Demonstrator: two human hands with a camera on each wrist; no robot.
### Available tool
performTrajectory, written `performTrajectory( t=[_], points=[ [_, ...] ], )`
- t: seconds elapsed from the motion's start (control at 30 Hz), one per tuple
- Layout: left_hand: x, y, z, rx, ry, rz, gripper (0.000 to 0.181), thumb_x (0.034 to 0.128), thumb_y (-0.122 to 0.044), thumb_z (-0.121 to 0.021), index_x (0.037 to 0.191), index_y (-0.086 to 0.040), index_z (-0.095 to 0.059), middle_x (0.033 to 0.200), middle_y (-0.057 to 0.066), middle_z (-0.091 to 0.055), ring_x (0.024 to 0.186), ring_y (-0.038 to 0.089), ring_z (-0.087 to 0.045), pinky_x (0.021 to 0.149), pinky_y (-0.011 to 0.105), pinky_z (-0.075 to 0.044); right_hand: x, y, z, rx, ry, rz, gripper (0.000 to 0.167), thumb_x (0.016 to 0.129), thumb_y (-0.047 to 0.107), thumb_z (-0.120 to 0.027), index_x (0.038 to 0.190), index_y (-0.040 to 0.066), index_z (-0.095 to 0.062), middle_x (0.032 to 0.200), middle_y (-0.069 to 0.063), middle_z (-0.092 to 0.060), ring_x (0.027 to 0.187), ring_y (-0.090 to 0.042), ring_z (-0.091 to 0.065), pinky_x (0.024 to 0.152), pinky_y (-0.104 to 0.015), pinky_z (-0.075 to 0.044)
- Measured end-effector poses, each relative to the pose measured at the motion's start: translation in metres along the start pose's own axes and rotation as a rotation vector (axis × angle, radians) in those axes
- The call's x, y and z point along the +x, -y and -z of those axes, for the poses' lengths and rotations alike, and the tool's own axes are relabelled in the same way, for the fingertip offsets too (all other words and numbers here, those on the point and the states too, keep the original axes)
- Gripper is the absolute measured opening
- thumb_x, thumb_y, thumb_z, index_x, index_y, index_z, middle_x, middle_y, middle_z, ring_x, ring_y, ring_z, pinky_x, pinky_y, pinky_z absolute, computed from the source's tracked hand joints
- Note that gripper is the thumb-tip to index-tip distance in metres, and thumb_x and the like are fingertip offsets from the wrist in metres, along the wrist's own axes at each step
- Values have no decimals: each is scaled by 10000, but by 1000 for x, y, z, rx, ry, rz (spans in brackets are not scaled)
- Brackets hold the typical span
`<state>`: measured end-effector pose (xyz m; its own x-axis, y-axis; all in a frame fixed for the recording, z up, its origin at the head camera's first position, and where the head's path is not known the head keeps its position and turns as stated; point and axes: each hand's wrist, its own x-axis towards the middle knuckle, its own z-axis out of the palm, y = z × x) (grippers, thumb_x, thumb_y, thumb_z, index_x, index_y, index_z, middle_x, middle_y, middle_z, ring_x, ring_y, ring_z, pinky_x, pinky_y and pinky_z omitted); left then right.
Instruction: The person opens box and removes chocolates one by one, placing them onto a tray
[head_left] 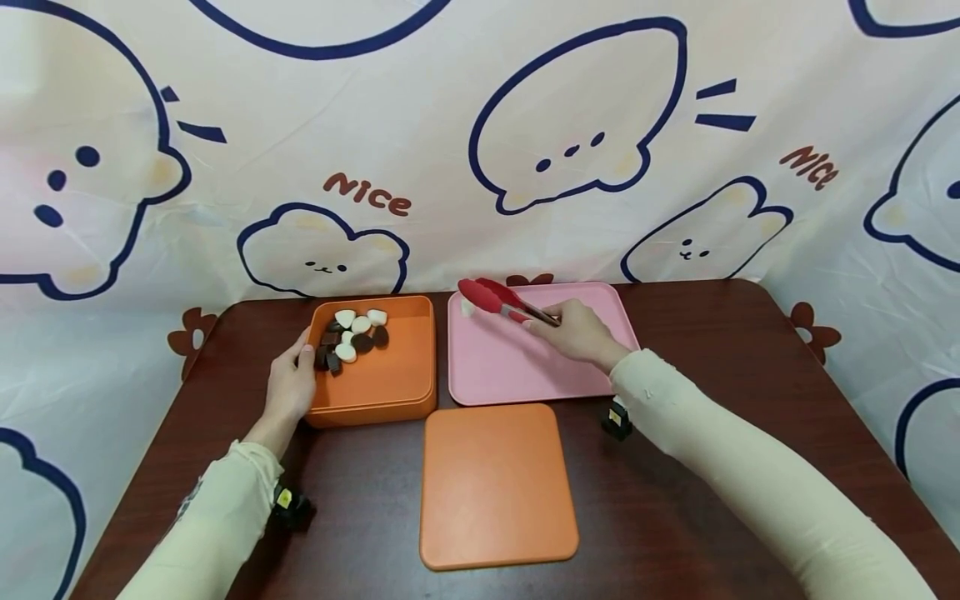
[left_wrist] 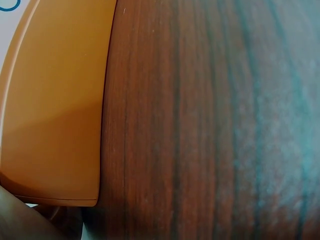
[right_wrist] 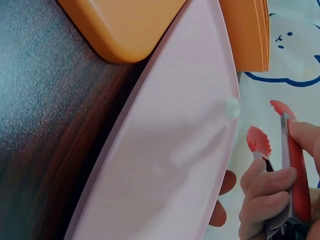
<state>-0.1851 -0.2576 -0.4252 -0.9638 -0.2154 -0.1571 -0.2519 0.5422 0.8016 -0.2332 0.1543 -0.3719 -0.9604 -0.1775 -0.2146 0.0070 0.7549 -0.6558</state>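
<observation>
My left hand (head_left: 291, 382) grips the left wall of an orange box (head_left: 401, 358), its thumb near the rim. In the box's left part lie several white pieces (head_left: 346, 352) and dark brown pieces (head_left: 362, 342) that look like chocolates. My right hand (head_left: 579, 333) holds red-tipped tongs (head_left: 487, 297) above the far left of a pink tray (head_left: 525, 367). The tongs' tips stand apart with nothing seen between them. One white piece (right_wrist: 232, 107) lies by the tray's far edge in the right wrist view. The left wrist view shows mostly the box's side wall (left_wrist: 55, 100).
A flat orange lid-like square (head_left: 498, 487) lies on the dark wooden table (head_left: 360, 500), in front of the tray and to the right of the box. Behind the table hangs a white cloth (head_left: 435, 167) with cartoon drawings.
</observation>
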Motion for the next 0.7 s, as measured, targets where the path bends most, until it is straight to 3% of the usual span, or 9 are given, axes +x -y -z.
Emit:
performTrajectory(
  t=[0.13, 0.3, 0.53, 0.7],
  points=[
    [-1, 1, 1, -3, 4, 3, 514, 1123, -320, -206, 1626, -223, -161, 1688, 111, -177, 1565, 364, -157, 1259, 577, -178, -5, 6, -4, -28, -29, 19, 431, 959, 442, -670, 1244, 122, -714, 667, -3, -543, 552, -148, -503, 492, -228, -383],
    [-2, 2, 0, -6, 12, 8, 514, 1125, -324, -204, 1627, -225, -153, 1690, 103, -170, 1568, 360, -150, 1258, 580, -179, -8, 15, -8, -53, -66, 67, 414, 945, 453, -685, 1205, 134, -726, 722, -26, -608, 577, -154, -526, 505, -231, -400],
    [-2, 2, -1, 0, 8, -5, 513, 1126, -318, -206, 1626, -214, -160, 1688, 107, -180, 1565, 357, -167, 1260, 569, -185, -12, 29, -14, -84, -65, 93, 510, 931, 474, -699, 1333, 161, -673, 859, -45, -670, 624, -159, -562, 508, -233, -416],
    [0, 1, 0, 5, 3, -10, 514, 1127, -318, -207, 1626, -206, -156, 1690, 99, -178, 1566, 353, -168, 1260, 570, -185, -14, 38, -18, -117, -70, 109, 516, 920, 492, -708, 1330, 180, -676, 928, -35, -684, 712, -180, -585, 537, -252, -437]
  ],
)
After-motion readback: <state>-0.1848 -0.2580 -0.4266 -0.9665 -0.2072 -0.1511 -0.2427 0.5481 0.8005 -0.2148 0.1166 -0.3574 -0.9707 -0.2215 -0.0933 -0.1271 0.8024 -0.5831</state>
